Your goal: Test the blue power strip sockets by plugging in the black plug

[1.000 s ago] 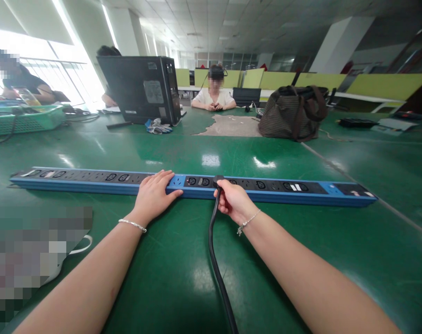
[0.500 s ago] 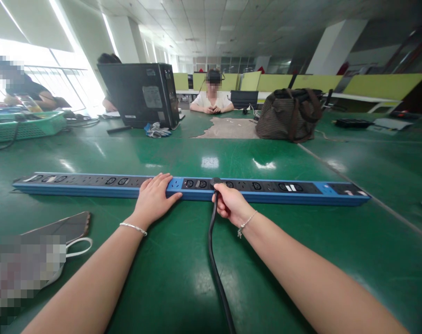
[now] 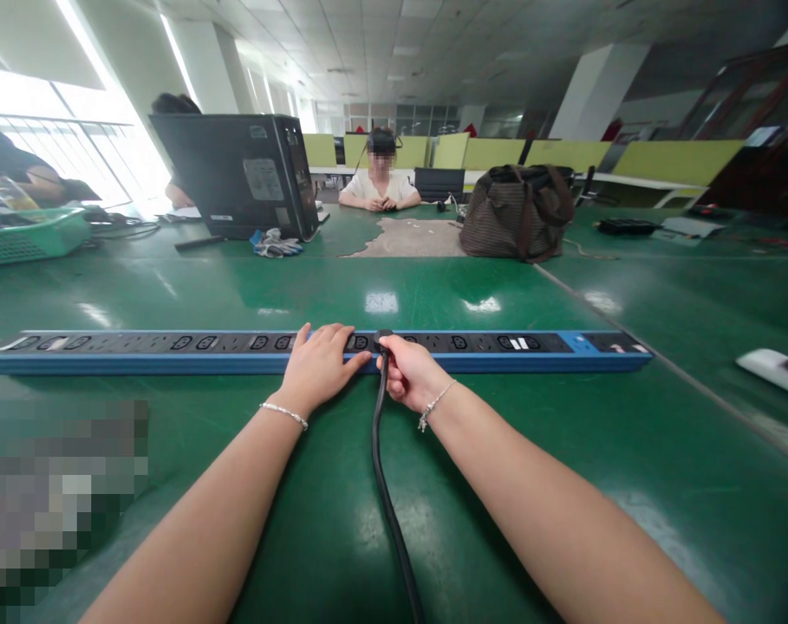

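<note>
A long blue power strip [image 3: 537,364] with black socket panels lies crosswise on the green table. My left hand [image 3: 322,360] spans it just left of the plug, fingers over the top to the far edge and thumb along the near side, holding it. Between the thumb and fingers of my right hand [image 3: 412,373] is a black plug [image 3: 383,335], at a socket of the strip; how deep it sits is hidden. From the plug a thick black cable [image 3: 381,468] runs down toward me.
Across the table [image 3: 289,295] stand a black computer case [image 3: 237,178], gloves [image 3: 276,243] and a brown bag [image 3: 514,212]. A green basket [image 3: 35,238] is at far left, a white object [image 3: 780,368] at right. A person [image 3: 380,178] sits opposite.
My left hand has slid right along the strip, closer to the plug. My right hand keeps its hold on the plug. The whole view has shifted a little.
</note>
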A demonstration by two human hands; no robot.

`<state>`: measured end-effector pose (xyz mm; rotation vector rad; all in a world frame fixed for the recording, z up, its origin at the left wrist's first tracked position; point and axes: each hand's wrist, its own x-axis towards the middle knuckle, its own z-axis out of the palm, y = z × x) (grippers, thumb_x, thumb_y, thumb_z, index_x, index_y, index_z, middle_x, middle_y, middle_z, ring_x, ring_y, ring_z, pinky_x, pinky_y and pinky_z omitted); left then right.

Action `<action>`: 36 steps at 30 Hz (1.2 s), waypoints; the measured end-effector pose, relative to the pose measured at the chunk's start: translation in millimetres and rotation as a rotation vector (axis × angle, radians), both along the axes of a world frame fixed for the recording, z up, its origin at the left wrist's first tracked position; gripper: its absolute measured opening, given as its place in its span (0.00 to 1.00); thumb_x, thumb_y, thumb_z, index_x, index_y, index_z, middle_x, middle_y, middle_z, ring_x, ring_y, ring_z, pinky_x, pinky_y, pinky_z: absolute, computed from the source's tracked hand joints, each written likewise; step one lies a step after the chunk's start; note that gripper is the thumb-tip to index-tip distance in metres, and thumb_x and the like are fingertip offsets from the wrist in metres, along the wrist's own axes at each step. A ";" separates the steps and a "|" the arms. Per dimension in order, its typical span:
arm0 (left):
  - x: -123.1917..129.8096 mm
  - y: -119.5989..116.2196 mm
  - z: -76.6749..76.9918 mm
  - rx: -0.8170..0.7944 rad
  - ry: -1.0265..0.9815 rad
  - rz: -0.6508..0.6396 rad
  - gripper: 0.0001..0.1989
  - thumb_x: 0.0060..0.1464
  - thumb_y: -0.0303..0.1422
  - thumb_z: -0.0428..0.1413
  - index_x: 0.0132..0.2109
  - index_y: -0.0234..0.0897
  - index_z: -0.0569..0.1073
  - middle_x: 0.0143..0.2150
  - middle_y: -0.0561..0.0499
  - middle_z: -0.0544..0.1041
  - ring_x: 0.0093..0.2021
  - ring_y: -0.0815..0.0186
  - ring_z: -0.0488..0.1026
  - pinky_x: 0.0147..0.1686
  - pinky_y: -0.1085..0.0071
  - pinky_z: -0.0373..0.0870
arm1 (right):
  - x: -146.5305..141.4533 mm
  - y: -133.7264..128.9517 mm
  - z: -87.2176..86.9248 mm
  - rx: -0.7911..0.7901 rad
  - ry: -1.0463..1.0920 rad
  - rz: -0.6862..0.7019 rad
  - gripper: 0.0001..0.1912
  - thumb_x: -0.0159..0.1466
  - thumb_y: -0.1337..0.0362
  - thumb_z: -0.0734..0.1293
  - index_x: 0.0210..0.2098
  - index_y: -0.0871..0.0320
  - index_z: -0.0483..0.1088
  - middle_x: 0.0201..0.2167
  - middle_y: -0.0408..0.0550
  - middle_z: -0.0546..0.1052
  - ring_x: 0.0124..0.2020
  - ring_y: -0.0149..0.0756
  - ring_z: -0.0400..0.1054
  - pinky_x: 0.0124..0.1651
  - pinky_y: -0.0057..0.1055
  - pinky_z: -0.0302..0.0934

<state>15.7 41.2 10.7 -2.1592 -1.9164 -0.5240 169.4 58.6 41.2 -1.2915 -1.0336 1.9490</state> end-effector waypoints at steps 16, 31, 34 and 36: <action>-4.7 0.2 -6.0 0.064 0.047 -0.023 0.28 0.58 0.51 0.44 0.56 0.38 0.67 0.55 0.42 0.73 0.56 0.55 0.68 0.61 0.52 0.49 | -2.5 -2.5 -0.8 -0.060 0.012 -0.046 0.25 0.67 0.58 0.54 0.15 0.59 0.59 0.03 0.35 0.52 0.04 0.22 0.44 0.08 0.18 0.39; -6.4 -1.2 -7.2 0.082 0.042 -0.025 0.27 0.58 0.50 0.45 0.56 0.38 0.67 0.56 0.43 0.72 0.56 0.56 0.67 0.59 0.55 0.53 | -14.9 -5.7 -41.1 0.332 -0.042 -0.160 0.27 0.68 0.58 0.53 0.15 0.59 0.63 0.07 0.38 0.62 0.07 0.25 0.55 0.12 0.22 0.49; -7.1 -2.7 -4.8 0.069 0.042 -0.019 0.28 0.56 0.50 0.47 0.57 0.37 0.66 0.56 0.43 0.72 0.56 0.55 0.66 0.58 0.55 0.54 | -14.5 -11.0 -40.9 0.313 -0.036 -0.141 0.26 0.68 0.59 0.52 0.16 0.58 0.62 0.06 0.37 0.61 0.07 0.25 0.54 0.12 0.22 0.48; -7.5 -3.4 -2.7 0.063 0.050 -0.011 0.30 0.55 0.50 0.49 0.58 0.36 0.65 0.56 0.41 0.71 0.57 0.54 0.66 0.58 0.55 0.55 | -13.3 -15.6 -36.9 0.274 -0.020 -0.122 0.25 0.68 0.60 0.52 0.16 0.58 0.62 0.06 0.37 0.61 0.07 0.25 0.55 0.12 0.22 0.47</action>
